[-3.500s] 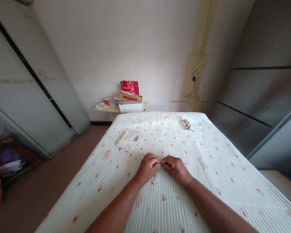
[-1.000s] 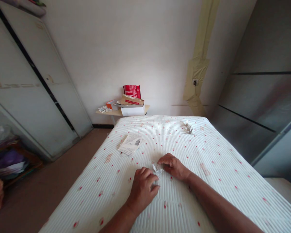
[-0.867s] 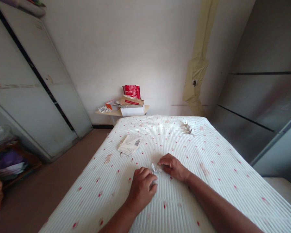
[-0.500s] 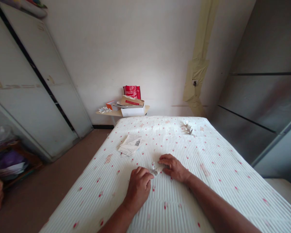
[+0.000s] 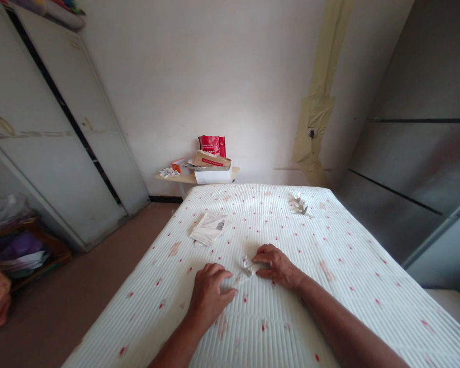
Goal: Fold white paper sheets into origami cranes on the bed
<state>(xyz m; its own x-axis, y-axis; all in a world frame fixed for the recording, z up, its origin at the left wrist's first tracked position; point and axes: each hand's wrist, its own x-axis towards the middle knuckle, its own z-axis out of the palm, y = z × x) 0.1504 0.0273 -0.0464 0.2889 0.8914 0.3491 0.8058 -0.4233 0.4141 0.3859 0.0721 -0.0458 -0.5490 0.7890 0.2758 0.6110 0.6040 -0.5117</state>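
Observation:
A small whitish folded paper piece (image 5: 248, 269) lies on the quilted bed cover (image 5: 276, 327), with a greyish part sticking up. My right hand (image 5: 278, 268) has its thumb and fingertips closed on the right end of it; the fingers partly cover that end. To the left of the paper, my left hand (image 5: 212, 290) rests over the cover with thumb and fingers apart, holding nothing. Beyond it is a stack of printed paper sheets (image 5: 209, 229). Farther off at the right lies a cluster of similar folded paper pieces (image 5: 299, 204).
Past the bed's far edge, a small table (image 5: 186, 178) bears a white box (image 5: 213, 177), torn cardboard (image 5: 210, 159), a red bag (image 5: 211, 146) and a pile of small white pieces (image 5: 169, 173). Cabinets (image 5: 76, 133) stand left, a grey wardrobe (image 5: 417, 158) right.
My left hand has let go of the paper piece and moved left, its fingers spreading. My right hand stays at the paper's right end. The whole view has shifted slightly.

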